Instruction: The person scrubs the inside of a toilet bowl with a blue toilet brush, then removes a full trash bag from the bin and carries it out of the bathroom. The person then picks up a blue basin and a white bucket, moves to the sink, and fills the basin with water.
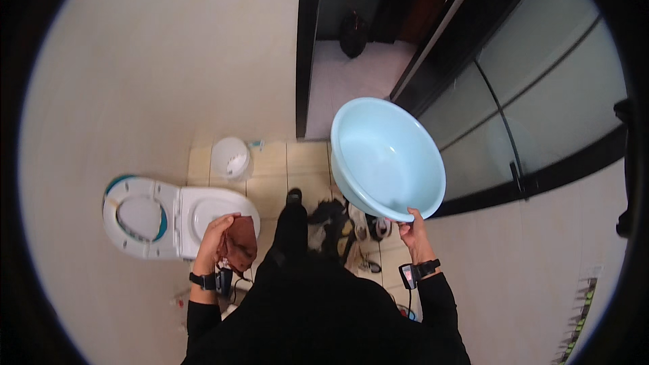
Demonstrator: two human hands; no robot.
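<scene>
My right hand (414,233) grips the rim of a light blue plastic basin (385,157), thumb over the edge. The basin is tilted, and its inside shows no contents. In my left hand (215,238) is a bunched reddish-brown cloth (242,243), held over the near side of a white toilet (188,208). The toilet's lid and seat are raised against the wall. A strapped device with a cable sits on each of my wrists.
A white waste bin (230,157) stands beside the toilet. Several shoes (360,223) and a dark heap (332,223) lie on the tiled floor by my feet. Ahead is an open doorway with a dark bag (353,35) beyond it. A framed glass door (487,96) stands at right.
</scene>
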